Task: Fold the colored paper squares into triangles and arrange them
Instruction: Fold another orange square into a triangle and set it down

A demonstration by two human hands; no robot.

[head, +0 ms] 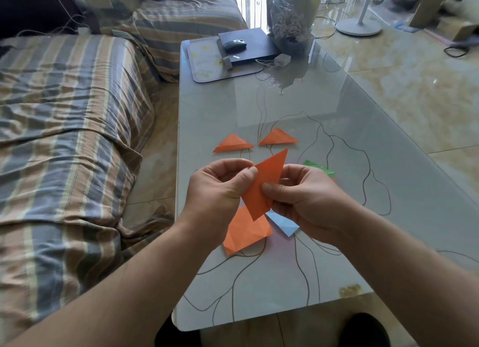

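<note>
Above the glass table [298,105] I hold an orange folded paper [263,184] between both hands. My left hand [216,188] pinches its left edge with thumb and fingers. My right hand [308,199] pinches its lower right side with the thumb on top. Two orange folded triangles [232,144] [278,137] lie side by side farther back. Under my hands lies a creased orange square [246,231], with a light blue paper [283,223] beside it. A green paper [320,168] peeks out behind my right hand.
At the far end of the table sit a mouse pad [207,61], a black laptop [248,46] with a mouse [234,45] on it, a white charger [282,59] and a plastic bag [290,17]. A striped sofa [64,139] runs along the left.
</note>
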